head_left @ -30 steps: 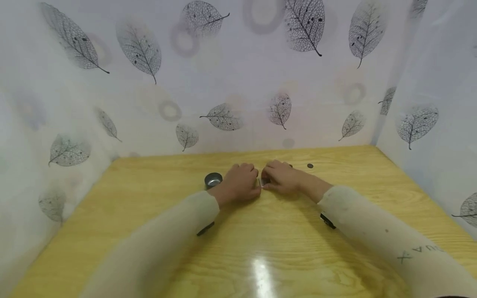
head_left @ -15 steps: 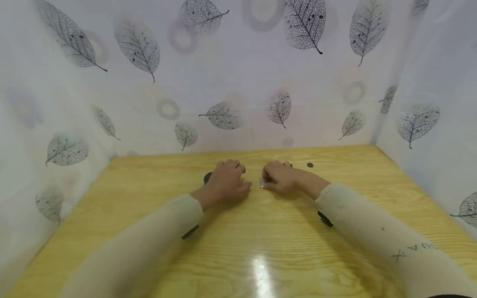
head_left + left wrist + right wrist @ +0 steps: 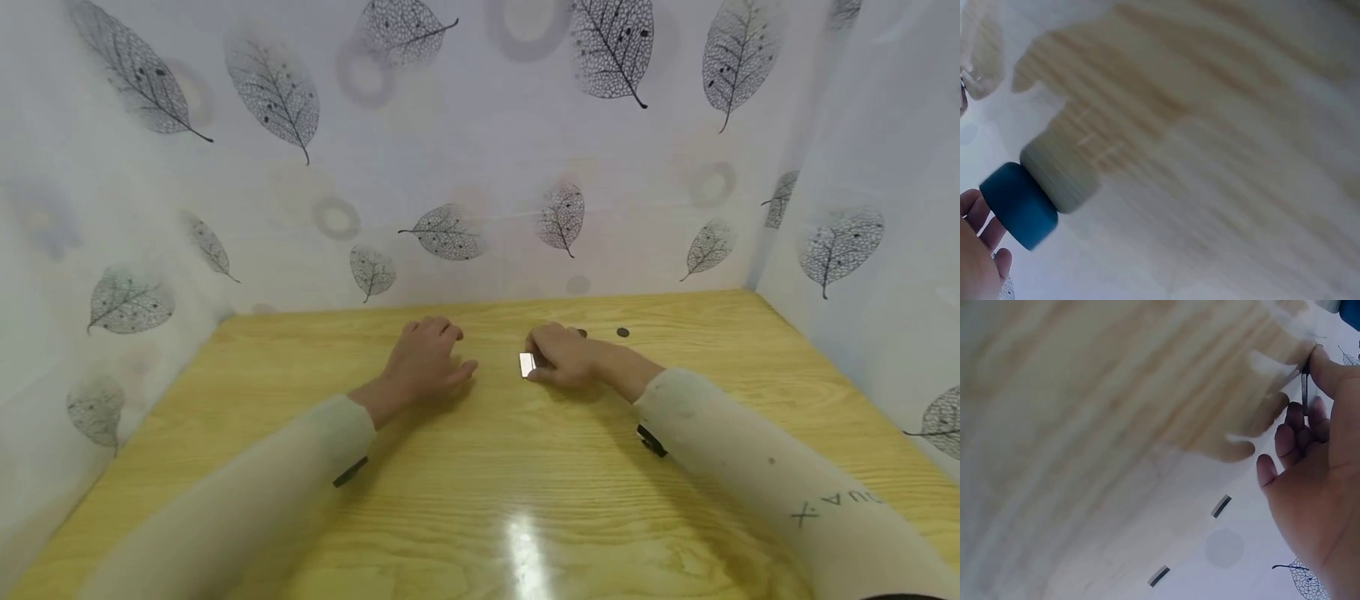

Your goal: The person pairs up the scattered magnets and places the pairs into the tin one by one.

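My right hand [image 3: 561, 357] pinches a small flat rectangular plate [image 3: 526, 364] between thumb and fingers, close over the table. Its face shines white in the head view; edge-on in the right wrist view, the plate [image 3: 1304, 394] is a thin dark strip. My left hand [image 3: 429, 358] is to the left, palm down, thumb apart from its loosely bent fingers, holding nothing. A short round tin [image 3: 1019, 205], blue in the left wrist view, stands by this hand, overlapping its fingers there. In the head view the left hand hides the tin.
Two small dark discs [image 3: 622, 332] lie on the wooden table [image 3: 480, 483] beyond my right hand. Leaf-printed sheeting [image 3: 480, 150] closes off the back and both sides. The glossy tabletop mirrors the hands and the tin.
My left hand has come away from the plate and moved left, its fingers loosening, until it covers the tin. The right hand stays in place; more of the plate's face shows.
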`<state>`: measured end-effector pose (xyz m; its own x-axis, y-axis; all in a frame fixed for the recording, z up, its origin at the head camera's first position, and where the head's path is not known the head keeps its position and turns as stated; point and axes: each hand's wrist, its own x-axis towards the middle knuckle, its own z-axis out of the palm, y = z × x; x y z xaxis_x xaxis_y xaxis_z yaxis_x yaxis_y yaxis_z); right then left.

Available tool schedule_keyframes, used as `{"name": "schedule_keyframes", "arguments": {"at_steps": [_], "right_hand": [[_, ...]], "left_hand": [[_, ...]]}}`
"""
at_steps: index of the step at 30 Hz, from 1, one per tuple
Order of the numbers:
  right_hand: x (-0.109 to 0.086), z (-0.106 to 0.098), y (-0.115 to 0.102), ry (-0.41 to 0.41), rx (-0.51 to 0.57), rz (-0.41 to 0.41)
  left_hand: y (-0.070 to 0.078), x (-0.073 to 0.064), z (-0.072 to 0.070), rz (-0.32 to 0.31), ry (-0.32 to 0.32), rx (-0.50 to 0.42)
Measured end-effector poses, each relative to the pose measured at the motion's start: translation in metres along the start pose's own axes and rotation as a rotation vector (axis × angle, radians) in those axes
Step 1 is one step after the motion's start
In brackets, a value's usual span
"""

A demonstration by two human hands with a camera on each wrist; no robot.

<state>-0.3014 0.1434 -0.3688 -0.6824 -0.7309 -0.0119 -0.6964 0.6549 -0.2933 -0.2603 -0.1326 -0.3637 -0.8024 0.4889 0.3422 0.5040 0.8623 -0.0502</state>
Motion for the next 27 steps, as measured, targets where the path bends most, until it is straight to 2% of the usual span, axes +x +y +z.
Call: {"name": "schedule_keyframes", "arguments": {"at_steps": [3, 7, 10, 18, 24, 27], "right_hand": [[0.001, 0.001, 0.0, 0.043, 0.007, -0.074], [0.002, 0.002, -0.001, 0.054, -0.006, -0.096], [0.003, 0.003, 0.0, 0.053, -0.029, -0.091], [0.005, 0.009, 0.001, 0.12, -0.162, -0.266], [0.002, 0.009, -0.004, 0.078, -0.101, -0.205], [0.003, 0.008, -0.006, 0.072, -0.074, -0.152]], "left_hand": [[-0.009, -0.006, -0.002, -0.008, 0.02, 0.009], [-0.022, -0.015, -0.004, -0.034, 0.019, 0.019], [-0.032, -0.021, -0.003, -0.057, 0.0, 0.011], [-0.051, -0.031, 0.005, -0.05, -0.071, -0.03], [-0.056, -0.034, 0.008, -0.052, -0.141, -0.064], [-0.057, -0.034, 0.007, -0.04, -0.141, -0.081]]}}
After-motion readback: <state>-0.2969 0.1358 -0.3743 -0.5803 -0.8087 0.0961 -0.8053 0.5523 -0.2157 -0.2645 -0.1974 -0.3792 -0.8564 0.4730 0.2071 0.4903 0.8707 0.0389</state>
